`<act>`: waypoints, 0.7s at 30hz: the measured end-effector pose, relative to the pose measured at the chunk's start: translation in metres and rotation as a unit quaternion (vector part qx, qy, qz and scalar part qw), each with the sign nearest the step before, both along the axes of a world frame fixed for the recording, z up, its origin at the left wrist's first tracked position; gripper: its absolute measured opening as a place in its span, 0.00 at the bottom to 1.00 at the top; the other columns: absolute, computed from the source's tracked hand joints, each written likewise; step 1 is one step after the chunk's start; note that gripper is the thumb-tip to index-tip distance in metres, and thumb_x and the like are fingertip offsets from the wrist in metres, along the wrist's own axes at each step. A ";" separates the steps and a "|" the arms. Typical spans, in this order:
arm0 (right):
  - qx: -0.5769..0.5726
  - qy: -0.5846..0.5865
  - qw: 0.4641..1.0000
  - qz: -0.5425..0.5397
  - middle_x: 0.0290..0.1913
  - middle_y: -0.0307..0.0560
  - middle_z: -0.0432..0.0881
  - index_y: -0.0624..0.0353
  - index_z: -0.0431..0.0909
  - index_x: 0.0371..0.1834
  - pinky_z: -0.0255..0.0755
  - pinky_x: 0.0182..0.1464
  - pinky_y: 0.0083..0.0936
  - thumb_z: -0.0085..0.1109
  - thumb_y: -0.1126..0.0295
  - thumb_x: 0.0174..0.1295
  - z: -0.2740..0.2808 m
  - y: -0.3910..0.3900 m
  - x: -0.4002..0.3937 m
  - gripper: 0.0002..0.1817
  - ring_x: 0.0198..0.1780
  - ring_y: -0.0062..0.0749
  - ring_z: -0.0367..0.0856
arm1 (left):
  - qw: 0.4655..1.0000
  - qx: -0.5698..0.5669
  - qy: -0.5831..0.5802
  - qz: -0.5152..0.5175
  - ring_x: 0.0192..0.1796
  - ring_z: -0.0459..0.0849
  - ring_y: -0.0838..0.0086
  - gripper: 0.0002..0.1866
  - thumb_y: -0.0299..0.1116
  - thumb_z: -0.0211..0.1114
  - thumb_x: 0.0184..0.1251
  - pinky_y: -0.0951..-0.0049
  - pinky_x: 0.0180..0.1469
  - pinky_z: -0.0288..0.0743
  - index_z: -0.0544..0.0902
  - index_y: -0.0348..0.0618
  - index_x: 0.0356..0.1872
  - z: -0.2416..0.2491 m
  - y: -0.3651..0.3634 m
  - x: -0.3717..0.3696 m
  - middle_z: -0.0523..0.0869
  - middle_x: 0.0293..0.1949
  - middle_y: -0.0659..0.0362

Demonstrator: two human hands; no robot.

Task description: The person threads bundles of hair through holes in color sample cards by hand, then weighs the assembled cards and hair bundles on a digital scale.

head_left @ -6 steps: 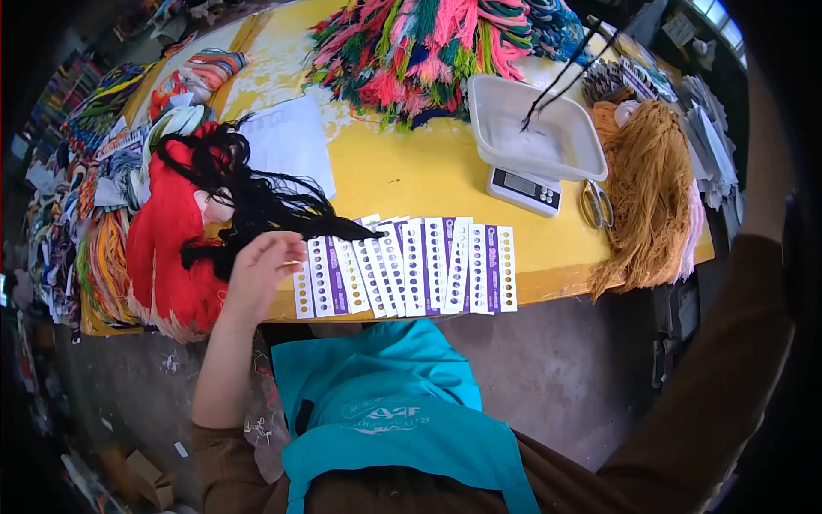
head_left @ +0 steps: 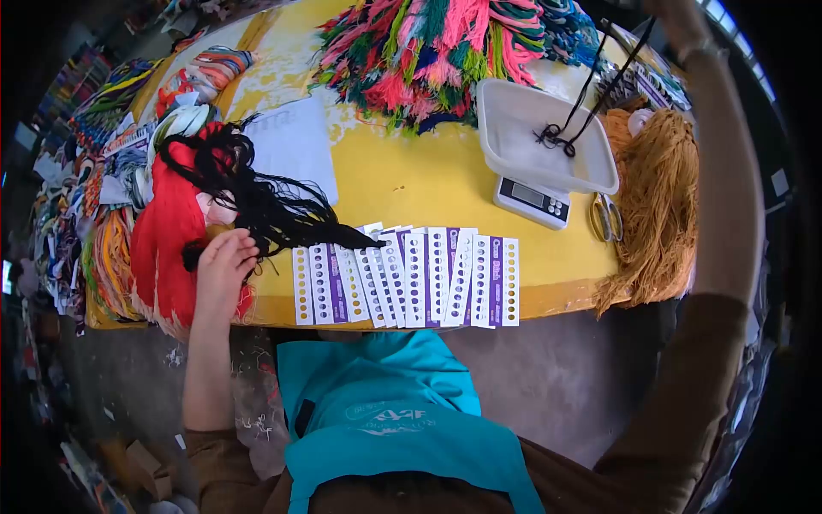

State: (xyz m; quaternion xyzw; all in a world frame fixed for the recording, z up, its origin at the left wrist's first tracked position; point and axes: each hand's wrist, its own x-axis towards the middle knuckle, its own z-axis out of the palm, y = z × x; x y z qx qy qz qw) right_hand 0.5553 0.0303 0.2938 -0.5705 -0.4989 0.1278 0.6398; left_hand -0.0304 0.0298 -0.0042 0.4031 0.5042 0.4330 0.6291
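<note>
My right hand [head_left: 681,30], partly cut off at the top right, is raised high with black thread [head_left: 591,111] hanging from it. The thread's lower ends curl inside a white plastic tray [head_left: 610,176], which rests on a digital scale [head_left: 531,202]. At the left, my left hand [head_left: 224,261] has its fingers curled together beside a loose black skein [head_left: 287,218]. Whether a strand is pinched there I cannot make out. Red skeins [head_left: 167,248] lie under and beside the black one. Punched thread cards [head_left: 415,278] overlap in a row along the table edge.
Scissors [head_left: 605,218] lie right of the scale, beside brown skeins [head_left: 659,197]. A pink and green thread pile [head_left: 428,60] covers the back of the yellow table [head_left: 402,171]. A white sheet [head_left: 295,146] lies behind the black skein, and multicoloured skeins [head_left: 116,248] crowd the left.
My right hand has come into view at the top right, and the hanging black thread has sunk lower, curling in the tray. My left hand has shifted left, its fingers drawn closer together.
</note>
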 end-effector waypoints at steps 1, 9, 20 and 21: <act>-0.062 -0.059 0.996 -0.010 0.15 0.31 0.64 0.48 0.78 0.27 0.53 0.19 0.25 0.51 0.65 0.67 -0.038 0.000 0.010 0.10 0.16 0.23 0.59 | 1.000 0.004 0.002 0.018 0.44 0.82 0.74 0.11 0.32 0.56 0.74 0.75 0.49 0.76 0.79 0.38 0.51 -0.001 0.004 -0.008 0.84 0.41 0.58; -0.128 -0.585 0.791 -0.123 0.31 0.48 0.81 0.57 0.80 0.37 0.69 0.48 0.41 0.59 0.68 0.61 -0.247 -0.100 -0.034 0.06 0.40 0.44 0.79 | 0.981 0.083 0.116 0.134 0.34 0.79 0.82 0.09 0.32 0.59 0.73 0.83 0.38 0.75 0.82 0.41 0.47 0.015 0.030 -0.042 0.84 0.35 0.63; -0.151 -0.565 0.804 -0.110 0.68 0.53 0.70 0.62 0.76 0.61 0.56 0.70 0.46 0.54 0.74 0.63 -0.309 -0.179 -0.084 0.21 0.71 0.52 0.63 | 0.739 0.330 0.558 0.184 0.45 0.86 0.54 0.21 0.48 0.63 0.66 0.59 0.48 0.78 0.85 0.38 0.42 0.035 0.173 -0.086 0.88 0.41 0.49; -0.159 -0.550 0.811 -0.121 0.69 0.54 0.69 0.63 0.74 0.63 0.55 0.71 0.46 0.53 0.74 0.64 -0.311 -0.184 -0.087 0.23 0.72 0.53 0.62 | 0.724 0.271 0.606 0.185 0.47 0.85 0.52 0.24 0.53 0.63 0.64 0.57 0.49 0.78 0.86 0.40 0.42 0.048 0.174 -0.074 0.88 0.43 0.48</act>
